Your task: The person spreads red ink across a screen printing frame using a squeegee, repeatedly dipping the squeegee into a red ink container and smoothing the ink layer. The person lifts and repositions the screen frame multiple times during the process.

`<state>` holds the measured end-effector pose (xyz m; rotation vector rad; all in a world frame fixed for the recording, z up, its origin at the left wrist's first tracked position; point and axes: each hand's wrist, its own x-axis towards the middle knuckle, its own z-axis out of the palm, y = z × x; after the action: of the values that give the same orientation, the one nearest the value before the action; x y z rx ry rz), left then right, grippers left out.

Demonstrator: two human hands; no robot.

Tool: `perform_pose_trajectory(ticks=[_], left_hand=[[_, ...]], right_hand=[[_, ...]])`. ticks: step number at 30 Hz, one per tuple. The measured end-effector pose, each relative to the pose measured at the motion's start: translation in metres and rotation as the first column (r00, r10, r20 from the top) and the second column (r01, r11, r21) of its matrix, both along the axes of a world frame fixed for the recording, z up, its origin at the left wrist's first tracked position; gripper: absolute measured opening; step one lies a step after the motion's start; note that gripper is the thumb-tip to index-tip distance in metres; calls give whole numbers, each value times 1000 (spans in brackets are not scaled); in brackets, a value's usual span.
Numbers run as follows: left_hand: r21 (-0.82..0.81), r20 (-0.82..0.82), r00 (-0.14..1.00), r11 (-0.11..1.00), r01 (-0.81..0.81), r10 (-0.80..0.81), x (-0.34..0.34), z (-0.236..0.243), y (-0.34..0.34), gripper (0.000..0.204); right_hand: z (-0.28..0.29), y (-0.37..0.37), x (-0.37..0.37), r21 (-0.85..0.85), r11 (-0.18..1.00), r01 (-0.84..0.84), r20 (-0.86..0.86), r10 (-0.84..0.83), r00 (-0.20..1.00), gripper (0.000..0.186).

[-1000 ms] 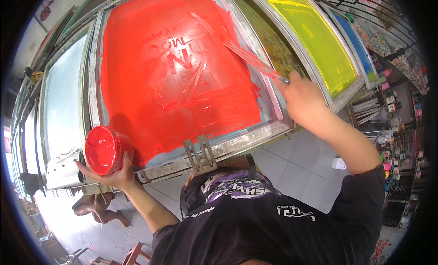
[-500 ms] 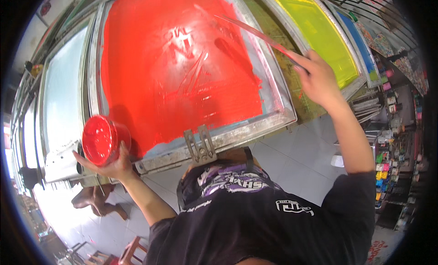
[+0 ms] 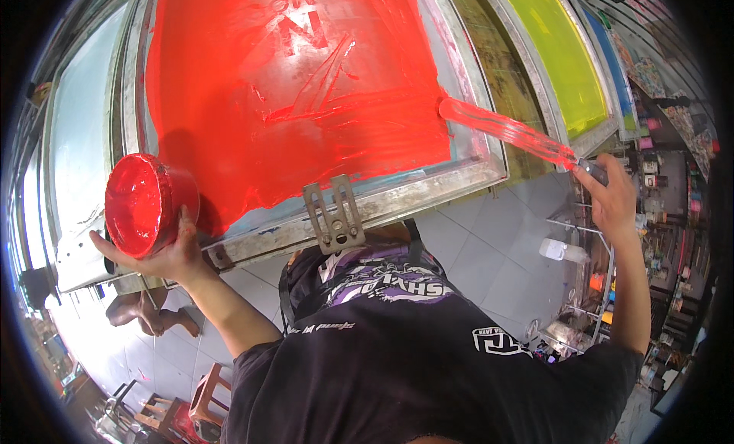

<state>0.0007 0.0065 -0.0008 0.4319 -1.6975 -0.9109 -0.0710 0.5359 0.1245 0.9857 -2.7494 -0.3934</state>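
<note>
Spatula farther right — right hand clenched round its handle, left hand gripping wide-fingered around red tub

The person wears a black T-shirt with loose short sleeves, leaving the forearms, left hand and right hand bare. Dark cloth carries a big purple-and-white print; below and left of that print runs small white lettering, and below and right of it sits a white-outlined emblem.
</note>
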Motion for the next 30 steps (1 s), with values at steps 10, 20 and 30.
perform_pose_trajectory(ticks=[10, 20, 30], left_hand=[[34, -16, 1000, 999, 5, -5, 0, 0, 0, 112], [-3, -13, 1000, 1000, 6, -6, 3, 1, 3, 114], [-112, 25, 998, 993, -47, 50, 6, -6, -2, 109]], right_hand=[[-10, 4, -46, 79, 995, -59, 163, 45, 986, 61], [-10, -34, -97, 100, 948, -303, 215, 276, 937, 61], [-9, -98, -110, 48, 896, -442, 238, 419, 876, 61]])
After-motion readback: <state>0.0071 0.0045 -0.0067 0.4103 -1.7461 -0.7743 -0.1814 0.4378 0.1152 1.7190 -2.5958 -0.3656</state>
